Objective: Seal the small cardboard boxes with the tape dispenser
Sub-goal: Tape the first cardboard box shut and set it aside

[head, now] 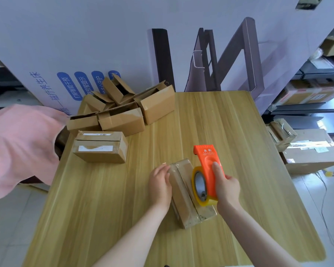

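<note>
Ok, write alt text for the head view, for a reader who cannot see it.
A person's right hand grips an orange tape dispenser atop a small cardboard box on a wooden table, the left hand resting on the box's left side. Farther back lie a closed box and a pile of open boxes; a pink sleeve shows at the left edge.

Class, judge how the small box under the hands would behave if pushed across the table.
The box looks covered in glossy tape, so it would probably slide easily on the smooth wooden table. It lies low and long, so tipping seems unlikely. The left hand steadies it, which suggests it is light enough to shift.
</note>
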A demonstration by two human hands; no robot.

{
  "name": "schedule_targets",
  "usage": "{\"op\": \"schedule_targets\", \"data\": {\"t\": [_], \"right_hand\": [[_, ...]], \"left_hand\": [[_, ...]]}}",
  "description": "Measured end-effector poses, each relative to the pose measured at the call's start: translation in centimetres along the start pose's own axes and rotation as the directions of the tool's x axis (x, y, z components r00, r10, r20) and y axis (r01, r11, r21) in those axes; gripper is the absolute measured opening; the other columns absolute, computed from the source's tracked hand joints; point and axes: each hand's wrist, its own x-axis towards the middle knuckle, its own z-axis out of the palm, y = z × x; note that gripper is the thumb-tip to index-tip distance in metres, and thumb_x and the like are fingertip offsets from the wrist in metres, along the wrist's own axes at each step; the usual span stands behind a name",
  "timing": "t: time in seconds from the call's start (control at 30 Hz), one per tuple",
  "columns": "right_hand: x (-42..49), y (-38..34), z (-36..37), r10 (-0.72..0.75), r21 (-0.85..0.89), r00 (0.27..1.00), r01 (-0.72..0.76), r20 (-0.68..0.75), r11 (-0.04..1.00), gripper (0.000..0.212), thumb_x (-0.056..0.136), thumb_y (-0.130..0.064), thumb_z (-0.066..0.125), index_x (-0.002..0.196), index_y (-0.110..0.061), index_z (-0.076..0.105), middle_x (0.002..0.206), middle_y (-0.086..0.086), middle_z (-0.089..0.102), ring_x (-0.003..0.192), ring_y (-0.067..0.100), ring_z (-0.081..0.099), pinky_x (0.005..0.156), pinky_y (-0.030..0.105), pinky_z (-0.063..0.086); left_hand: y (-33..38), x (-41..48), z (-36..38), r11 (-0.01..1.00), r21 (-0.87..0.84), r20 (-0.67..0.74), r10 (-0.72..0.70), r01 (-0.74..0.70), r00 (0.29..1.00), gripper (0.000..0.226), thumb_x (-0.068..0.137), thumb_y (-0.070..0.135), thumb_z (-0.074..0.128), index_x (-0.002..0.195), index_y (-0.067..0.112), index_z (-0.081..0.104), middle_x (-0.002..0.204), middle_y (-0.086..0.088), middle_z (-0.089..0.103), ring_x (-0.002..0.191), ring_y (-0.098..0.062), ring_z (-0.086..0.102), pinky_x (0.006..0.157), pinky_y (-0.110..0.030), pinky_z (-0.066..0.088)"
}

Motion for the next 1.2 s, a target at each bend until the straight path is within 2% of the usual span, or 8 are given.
{"op": "schedule_targets", "data": {"t": [0.1,0.23,0.4,0.53,0.67,0.83,1.0,1.2], "right_hand": [[0.5,0.2,-0.2,0.022,0.025,1.000,-0.022,-0.016,0.999,0.050,0.084,-0.053,0.065,0.072,-0.005,0.060,0.069,0.012,0.059,0.065,0.025,0.056,0.066,0.037,0.047],[0.6,0.2,-0.1,0.027,0.038,1.000,-0.026,-0.011,0.999,0.048,0.084,-0.052,0.065,0.070,-0.006,0.059,0.070,0.011,0.059,0.065,0.025,0.057,0.066,0.037,0.048],[0.4,0.4,0.2,-0.004,0.009,1.000,0.004,-0.002,1.000,0.048,0.084,-0.051,0.066,0.074,-0.005,0.062,0.069,0.012,0.062,0.064,0.025,0.059,0.064,0.037,0.049],[0.1,0.4,0.5,-0.017,0.003,1.000,0.017,0.009,1.000,0.048,0.084,-0.049,0.067,0.075,-0.003,0.064,0.068,0.011,0.063,0.062,0.024,0.060,0.063,0.036,0.050],[0.1,0.3,0.4,-0.026,-0.005,1.000,0.026,0.005,1.000,0.046,0.085,-0.049,0.066,0.069,-0.006,0.062,0.067,0.010,0.063,0.062,0.024,0.060,0.062,0.035,0.050],[0.2,0.3,0.0,-0.007,-0.004,1.000,0.007,0.013,1.000,0.047,0.084,-0.052,0.067,0.071,-0.006,0.065,0.070,0.012,0.065,0.065,0.025,0.061,0.064,0.036,0.051],[0.5,0.4,0.0,-0.030,-0.025,0.999,0.030,0.018,0.999,0.048,0.083,-0.052,0.067,0.073,-0.005,0.062,0.070,0.012,0.063,0.062,0.024,0.059,0.060,0.034,0.047],[0.9,0.0,-0.2,-0.022,-0.015,1.000,0.023,0.007,1.000,0.046,0.084,-0.050,0.067,0.070,-0.006,0.061,0.067,0.011,0.062,0.060,0.023,0.058,0.060,0.034,0.046]], "left_hand": [[0.3,0.8,-0.2,0.998,0.065,0.158,-0.033,0.023,0.987,0.046,0.091,-0.004,0.048,0.132,0.017,0.057,0.136,0.003,0.049,0.123,-0.008,0.048,0.103,-0.009,0.028],[0.7,2.4,-0.7,0.991,0.124,0.309,-0.085,0.048,0.947,0.062,0.084,-0.012,0.049,0.137,0.021,0.051,0.140,0.003,0.046,0.117,-0.012,0.054,0.103,-0.029,0.045],[2.0,4.8,-2.0,0.936,0.330,0.482,-0.058,-0.120,0.874,0.058,0.088,-0.006,0.043,0.137,0.024,0.051,0.135,-0.001,0.055,0.122,-0.023,0.052,0.098,-0.028,0.042],[2.7,6.5,-2.6,0.946,0.322,0.614,-0.190,-0.023,0.766,0.042,0.093,0.009,0.047,0.129,0.027,0.059,0.129,0.002,0.060,0.117,-0.024,0.057,0.091,-0.026,0.046],[2.7,7.1,-2.8,0.952,0.306,0.658,-0.219,0.010,0.720,0.033,0.092,0.020,0.051,0.119,0.033,0.065,0.118,0.005,0.066,0.102,-0.020,0.061,0.088,-0.033,0.053],[1.9,6.0,-3.2,0.893,0.448,0.672,-0.302,-0.046,0.676,0.059,0.091,0.012,0.046,0.146,0.029,0.037,0.141,-0.001,0.050,0.118,-0.024,0.055,0.092,-0.031,0.050],[2.3,5.7,-2.5,0.953,0.283,0.572,-0.080,-0.104,0.816,0.056,0.090,0.011,0.059,0.142,0.027,0.044,0.148,0.003,0.041,0.131,-0.020,0.044,0.105,-0.032,0.041],[4.5,6.0,-1.1,0.891,0.355,0.689,-0.046,-0.281,0.723,0.044,0.095,0.013,0.048,0.137,0.026,0.043,0.133,-0.001,0.053,0.114,-0.025,0.055,0.080,-0.031,0.044]]}}
